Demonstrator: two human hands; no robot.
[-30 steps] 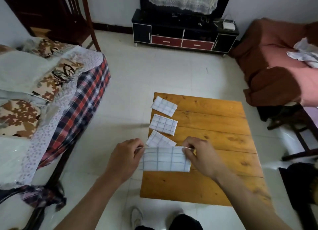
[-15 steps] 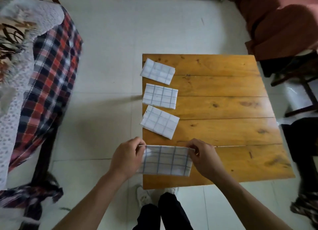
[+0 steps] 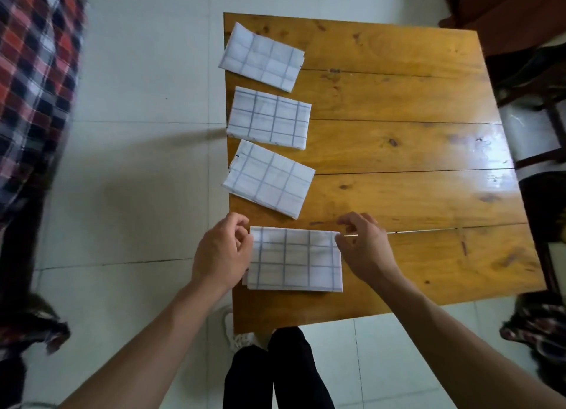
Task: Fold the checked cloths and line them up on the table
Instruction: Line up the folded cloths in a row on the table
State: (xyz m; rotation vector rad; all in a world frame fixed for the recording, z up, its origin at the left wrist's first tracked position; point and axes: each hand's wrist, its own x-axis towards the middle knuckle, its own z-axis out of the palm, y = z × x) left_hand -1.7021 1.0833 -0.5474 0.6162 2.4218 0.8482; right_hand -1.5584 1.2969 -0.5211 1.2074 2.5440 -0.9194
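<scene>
The glossy plank table (image 3: 398, 151) carries three folded white cloths with thin blue checks in a column along its left edge: far cloth (image 3: 262, 57), middle cloth (image 3: 269, 117), third cloth (image 3: 269, 179). The fourth cloth (image 3: 295, 258) lies flat at the near end. The left hand (image 3: 222, 252) and right hand (image 3: 363, 249) sit at its far corners, fingers curled; whether they pinch, I cannot tell. Judged next: square it with the column.

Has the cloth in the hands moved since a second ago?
Yes. The nearest checked cloth hung off the table's left edge before; now it lies flat further right on the wooden table, below the three folded cloths.
</scene>
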